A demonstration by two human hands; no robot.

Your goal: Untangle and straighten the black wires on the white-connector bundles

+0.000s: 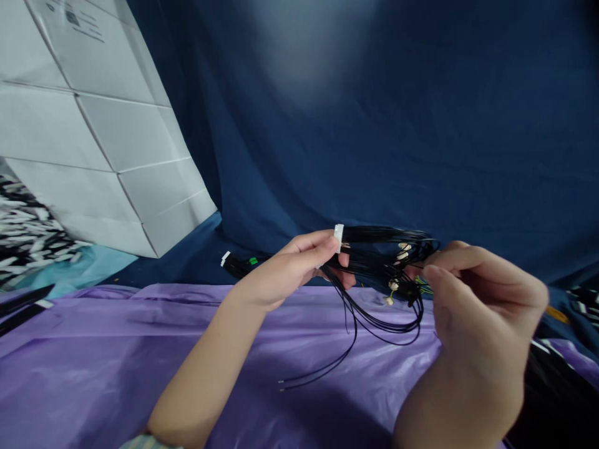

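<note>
A black wire harness [384,312] spans the gap between my two hands, in the middle of the head view. My left hand [299,265] grips its left end, thumb pressed on a white connector [339,237]. From there the wires loop to the right, and two thin ends [306,377] dangle below. With thumb and forefinger together, my right hand [472,287] pinches wires at the bundle's right side. Small cream-coloured pieces [394,285] and yellow-green wires [423,285] show among the strands there. The exact strand between my right fingertips is hidden.
Purple plastic sheeting [116,368] covers the surface below. Behind hangs a dark blue cloth [397,125]. White cartons [135,134] are stacked at left, beside a pile of black-and-white pieces [28,231]. Another white connector [225,257] on black wires lies behind my left wrist. More black wires [556,399] lie at lower right.
</note>
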